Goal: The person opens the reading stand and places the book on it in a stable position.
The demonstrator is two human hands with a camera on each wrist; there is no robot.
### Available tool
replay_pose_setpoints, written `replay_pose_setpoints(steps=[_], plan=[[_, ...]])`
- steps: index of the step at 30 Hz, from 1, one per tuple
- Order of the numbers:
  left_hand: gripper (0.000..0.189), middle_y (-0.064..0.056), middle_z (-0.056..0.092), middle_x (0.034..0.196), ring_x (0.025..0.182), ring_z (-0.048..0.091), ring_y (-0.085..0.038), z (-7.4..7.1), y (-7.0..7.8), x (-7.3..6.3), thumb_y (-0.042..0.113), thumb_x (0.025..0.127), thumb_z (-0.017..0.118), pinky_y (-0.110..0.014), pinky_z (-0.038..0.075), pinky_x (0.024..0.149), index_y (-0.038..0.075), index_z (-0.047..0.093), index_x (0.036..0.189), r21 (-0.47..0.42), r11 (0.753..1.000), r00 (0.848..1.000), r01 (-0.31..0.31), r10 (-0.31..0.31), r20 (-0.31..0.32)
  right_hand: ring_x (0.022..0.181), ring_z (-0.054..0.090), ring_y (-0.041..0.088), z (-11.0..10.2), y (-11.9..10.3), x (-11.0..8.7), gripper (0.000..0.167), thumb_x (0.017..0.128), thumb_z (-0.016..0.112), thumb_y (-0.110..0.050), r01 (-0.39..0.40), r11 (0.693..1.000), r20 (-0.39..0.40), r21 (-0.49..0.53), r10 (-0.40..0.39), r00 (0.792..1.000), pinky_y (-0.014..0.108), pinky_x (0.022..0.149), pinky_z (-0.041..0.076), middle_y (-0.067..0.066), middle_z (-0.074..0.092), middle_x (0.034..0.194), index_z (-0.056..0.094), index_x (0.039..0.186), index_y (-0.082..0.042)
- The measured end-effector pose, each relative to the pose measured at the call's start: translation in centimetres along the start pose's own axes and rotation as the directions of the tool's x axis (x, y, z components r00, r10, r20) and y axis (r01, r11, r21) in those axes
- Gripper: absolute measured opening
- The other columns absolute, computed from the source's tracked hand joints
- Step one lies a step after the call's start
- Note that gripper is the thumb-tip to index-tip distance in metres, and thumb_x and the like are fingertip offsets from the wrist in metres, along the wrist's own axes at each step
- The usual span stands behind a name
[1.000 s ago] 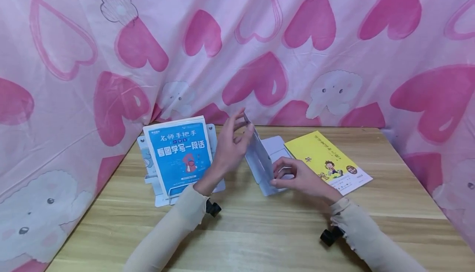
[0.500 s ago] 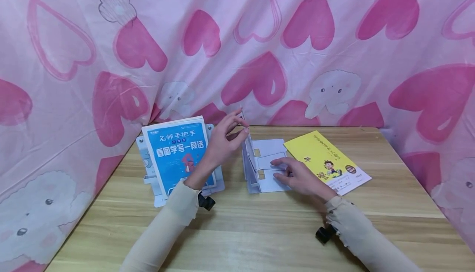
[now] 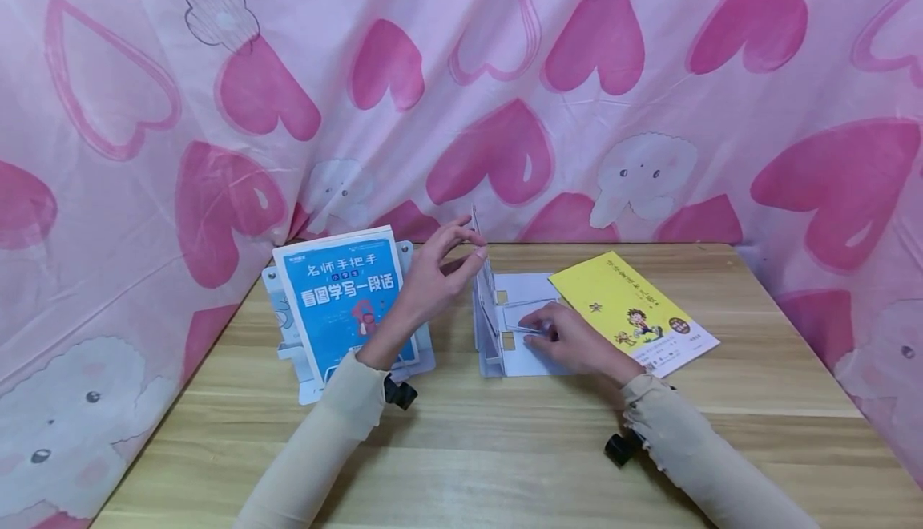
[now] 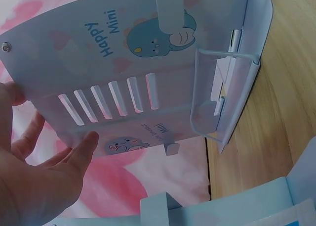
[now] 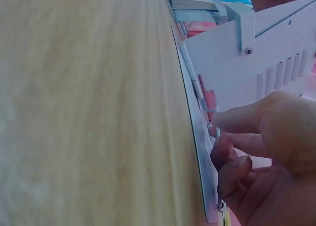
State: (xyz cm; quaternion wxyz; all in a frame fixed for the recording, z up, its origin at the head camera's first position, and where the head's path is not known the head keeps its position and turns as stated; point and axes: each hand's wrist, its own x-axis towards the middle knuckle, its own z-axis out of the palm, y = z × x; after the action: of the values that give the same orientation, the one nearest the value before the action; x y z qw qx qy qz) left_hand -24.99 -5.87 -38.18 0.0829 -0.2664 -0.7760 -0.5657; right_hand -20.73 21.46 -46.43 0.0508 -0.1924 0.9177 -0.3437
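A pale metal book stand [image 3: 534,361] sits mid-table, its panel raised nearly upright and edge-on in the head view. In the left wrist view the panel [image 4: 123,72] shows slots, cartoon prints and a wire page holder [image 4: 194,92]. My left hand [image 3: 435,272] holds the panel's upper edge between thumb and fingers. Behind the panel, my right hand [image 3: 573,341] pinches the wire support [image 3: 528,302], which is lifted slightly off the base. The right wrist view shows this hand [image 5: 276,142] low beside the base, its fingers partly covering the wire.
To the left, a blue book [image 3: 342,304] leans on a second book stand [image 3: 292,353]. A yellow book [image 3: 627,304] lies flat on the right, close to the base. A pink heart-patterned curtain [image 3: 404,144] hangs behind the wooden table [image 3: 461,457].
The panel has swung up and left, exposing the base. My right hand has left the panel's lower edge, reached over the base and taken the wire support, raising it slightly.
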Motion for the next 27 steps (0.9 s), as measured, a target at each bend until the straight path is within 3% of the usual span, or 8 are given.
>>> replay_pose_setpoints(steps=[4, 7, 15, 19, 22, 27], plan=[[0.026, 0.000, 0.044, 0.172, 0.155, 0.050, -0.026, 0.7, 0.2, 0.3, 0.041, 0.105, 0.070, -0.052, 0.055, 0.114, 0.025, 0.070, 0.126, 0.003, 1.000, 1.000, 0.012, -0.012, 0.023, 0.093, 0.060, 0.015, -0.9, -0.1, -0.7, 0.021, 0.101, 0.076, -0.014, -0.035, 0.999, -0.035, 0.015, 0.035, 0.999, 0.027, 0.079, 0.053, 0.004, 0.071, 0.116, 0.078, 0.122, -0.012], [0.029, 0.001, 0.044, 0.172, 0.153, 0.052, -0.025, 1.3, 0.2, 0.4, 0.043, 0.106, 0.068, -0.053, 0.054, 0.115, 0.025, 0.069, 0.128, -0.004, 1.000, 0.999, 0.015, -0.015, 0.031, 0.090, 0.061, 0.017, -1.7, 0.0, -1.1, 0.020, 0.102, 0.076, -0.016, -0.049, 0.998, -0.048, 0.039, 0.051, 0.998, 0.027, 0.075, 0.054, 0.006, 0.072, 0.120, 0.078, 0.121, -0.013], [0.032, 0.002, 0.044, 0.172, 0.153, 0.052, -0.022, 3.3, 0.2, 0.6, 0.044, 0.107, 0.066, -0.050, 0.057, 0.112, 0.024, 0.069, 0.132, -0.018, 1.000, 1.000, -0.018, 0.019, 0.004, 0.095, 0.065, 0.021, -2.4, 0.5, -2.2, 0.038, 0.104, 0.075, -0.027, -0.111, 0.983, 0.046, 0.148, 0.105, 0.993, 0.032, 0.076, 0.059, 0.005, 0.070, 0.137, 0.070, 0.141, -0.019], [0.031, 0.006, 0.045, 0.170, 0.156, 0.046, -0.019, 4.9, 0.3, 1.0, 0.043, 0.108, 0.064, -0.053, 0.058, 0.110, 0.025, 0.070, 0.134, -0.007, 0.998, 0.998, -0.057, 0.057, 0.013, 0.096, 0.069, 0.020, -2.7, 0.9, -2.9, 0.045, 0.106, 0.072, -0.029, -0.043, 0.980, 0.072, 0.194, 0.030, 0.997, 0.031, 0.081, 0.061, 0.010, 0.067, 0.145, 0.064, 0.148, -0.016], [0.033, 0.002, 0.042, 0.172, 0.160, 0.039, -0.019, 6.3, 0.2, 1.4, 0.041, 0.110, 0.061, -0.053, 0.058, 0.110, 0.025, 0.069, 0.138, 0.016, 0.996, 0.995, -0.087, 0.086, 0.054, 0.100, 0.072, 0.019, -2.8, 1.2, -3.3, 0.045, 0.107, 0.071, -0.030, -0.004, 0.973, 0.085, 0.230, -0.017, 0.996, 0.029, 0.090, 0.060, 0.011, 0.065, 0.148, 0.062, 0.149, -0.017], [0.039, -0.002, 0.038, 0.175, 0.166, 0.030, -0.023, 8.3, 0.2, 1.5, 0.044, 0.112, 0.055, -0.059, 0.053, 0.115, 0.036, 0.064, 0.149, 0.100, 0.988, 0.983, -0.118, 0.102, 0.149, 0.104, 0.075, 0.027, -3.7, 1.9, -3.5, 0.044, 0.110, 0.066, -0.025, -0.021, 0.934, 0.135, 0.356, -0.029, 0.990, 0.038, 0.087, 0.064, 0.010, 0.066, 0.144, 0.057, 0.153, -0.023]])
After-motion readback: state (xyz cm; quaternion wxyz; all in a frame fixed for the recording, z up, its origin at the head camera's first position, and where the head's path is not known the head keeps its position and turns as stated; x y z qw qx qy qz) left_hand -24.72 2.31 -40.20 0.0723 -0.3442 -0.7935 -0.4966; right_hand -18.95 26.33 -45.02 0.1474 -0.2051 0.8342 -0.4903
